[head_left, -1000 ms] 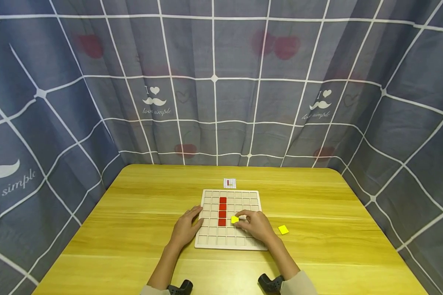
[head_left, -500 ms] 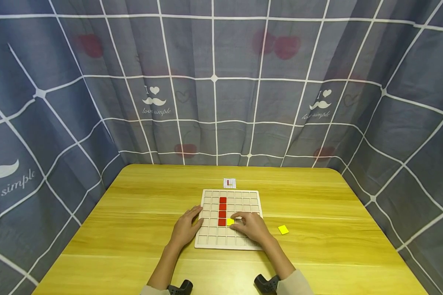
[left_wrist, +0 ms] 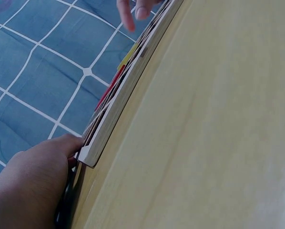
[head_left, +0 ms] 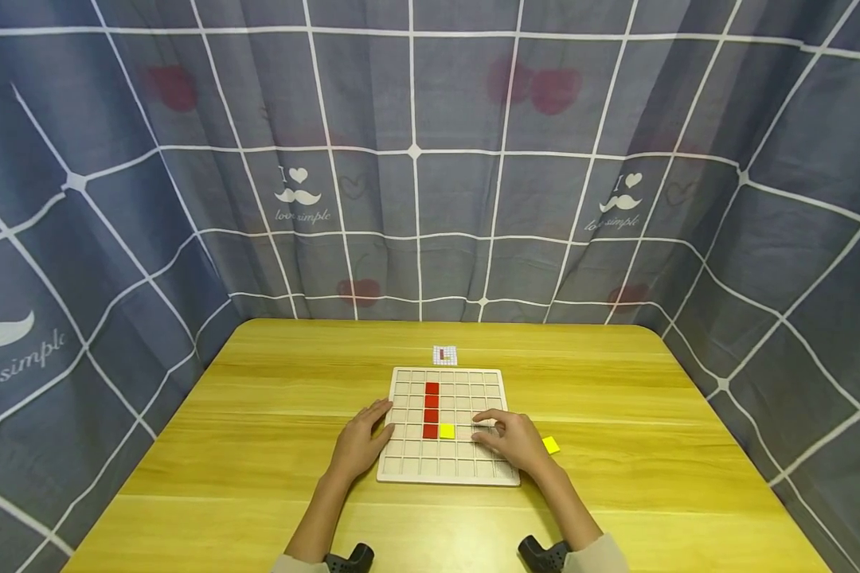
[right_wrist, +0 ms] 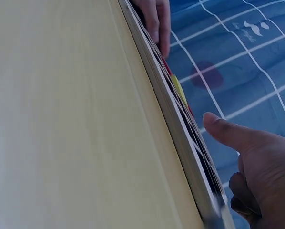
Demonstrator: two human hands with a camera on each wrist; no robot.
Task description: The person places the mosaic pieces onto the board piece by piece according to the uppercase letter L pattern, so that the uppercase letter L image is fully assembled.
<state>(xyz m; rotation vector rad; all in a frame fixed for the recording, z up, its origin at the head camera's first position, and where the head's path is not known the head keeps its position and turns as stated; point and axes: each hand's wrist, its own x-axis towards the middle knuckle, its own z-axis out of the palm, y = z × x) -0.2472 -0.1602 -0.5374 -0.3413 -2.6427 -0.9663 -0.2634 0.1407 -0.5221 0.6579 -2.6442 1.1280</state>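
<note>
A cream grid board (head_left: 404, 469) lies flat on the table. Several red square tiles (head_left: 431, 415) form one column in its cells. Beside the lowest red one sits a yellow square tile (head_left: 447, 431). My left hand (head_left: 358, 442) rests against the board's left edge, its fingers and thumb touching the rim; in the left wrist view the left thumb (left_wrist: 68, 143) meets the board's corner. Over the board's right side hovers my right hand (head_left: 514, 439), thumb and forefinger apart, holding nothing. Just past it, a second yellow tile (head_left: 551, 445) lies on the table, partly hidden by this hand.
Behind the board lies a small card (head_left: 444, 356) printed with a grid and a coloured shape. The wooden table (head_left: 294, 366) is bounded by a grey checked curtain (head_left: 451, 191) at the back and sides.
My right hand has set the yellow tile into the cell right of the lowest red tile, let it go, and drawn back to the right. The left hand stays put.
</note>
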